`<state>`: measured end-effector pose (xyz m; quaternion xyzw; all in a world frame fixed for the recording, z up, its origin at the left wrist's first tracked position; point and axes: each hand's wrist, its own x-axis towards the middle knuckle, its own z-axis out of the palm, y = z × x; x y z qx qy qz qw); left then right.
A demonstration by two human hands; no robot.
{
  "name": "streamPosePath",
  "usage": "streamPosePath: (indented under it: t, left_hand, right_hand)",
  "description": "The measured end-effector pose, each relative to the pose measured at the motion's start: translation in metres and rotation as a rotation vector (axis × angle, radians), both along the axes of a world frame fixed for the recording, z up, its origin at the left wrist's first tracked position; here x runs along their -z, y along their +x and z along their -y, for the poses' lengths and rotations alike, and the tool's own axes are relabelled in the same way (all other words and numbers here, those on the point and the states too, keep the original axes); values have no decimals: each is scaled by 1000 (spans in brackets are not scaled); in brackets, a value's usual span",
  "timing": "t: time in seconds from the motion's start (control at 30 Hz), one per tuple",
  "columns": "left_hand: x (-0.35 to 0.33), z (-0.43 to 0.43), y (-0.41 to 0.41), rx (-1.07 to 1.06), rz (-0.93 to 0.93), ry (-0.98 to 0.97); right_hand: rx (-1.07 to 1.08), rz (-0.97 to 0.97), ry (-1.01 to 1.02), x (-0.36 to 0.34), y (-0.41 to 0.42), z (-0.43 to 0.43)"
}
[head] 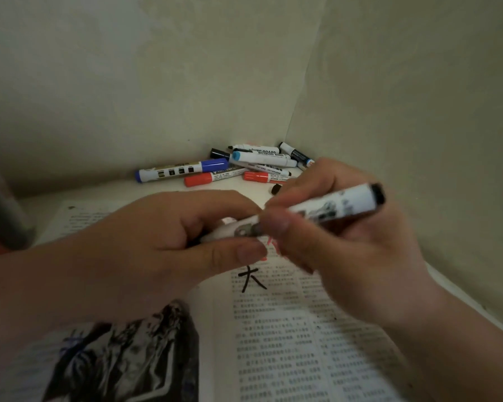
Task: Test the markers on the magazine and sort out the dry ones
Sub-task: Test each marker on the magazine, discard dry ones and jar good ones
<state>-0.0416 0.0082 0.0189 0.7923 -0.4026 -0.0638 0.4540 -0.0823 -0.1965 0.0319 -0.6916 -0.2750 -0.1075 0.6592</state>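
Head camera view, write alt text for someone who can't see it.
The left hand and right hand grip one white marker over an open magazine bearing a black test mark. A pile of markers lies in the corner behind.

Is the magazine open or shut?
Open. The magazine lies spread flat, two printed pages showing, with a black mark drawn on one.

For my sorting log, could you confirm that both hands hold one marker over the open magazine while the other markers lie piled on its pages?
Not quite: the head view shows the other markers piled in the wall corner beyond the magazine, not on its pages. The left hand and right hand do hold one marker over it.
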Motion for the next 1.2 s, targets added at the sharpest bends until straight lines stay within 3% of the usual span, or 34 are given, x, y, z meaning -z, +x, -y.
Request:
streamPosePath:
  t: [0.07,0.13,0.2,0.3,0.37,0.5,0.6,0.7,0.87,1.0,1.13,1.2]
  left_hand:
    - [7,-2,0,11,-82,-76]
    - [15,-4,0,-26,-47,-74]
    - [21,-2,5,-66,-17,-61]
    - [28,10,13,-142,82,-163]
    - [27,16,11,-153,85,-237]
    - [31,7,5,-169,137,-195]
    - [32,2,9,-193,73,-291]
    - [32,2,9,-208,144,-239]
    - [27,-3,14,-212,490,20]
    - [32,3,14,-131,519,58]
    - [39,10,13,-199,324,14]
    - [44,7,17,-189,342,55]
  right_hand:
    - [123,-57,103,-4,8,12]
    - [239,-160,341,-7,18,30]
    - [368,-218,437,-7,25,47]
    - [471,-280,363,3,31,59]
    - [388,-329,293,8,32,57]
    - [120,-469,94,4,26,52]
    - [112,-485,-123,-8,21,49]
    - [84,-534,-252,-17,19,46]
    - [29,-616,-143,3,21,49]
    - [33,-609,-148,21,26,56]
    - [1,-578,-199,27,28,62]
    - [16,-554,-220,28,26,62]
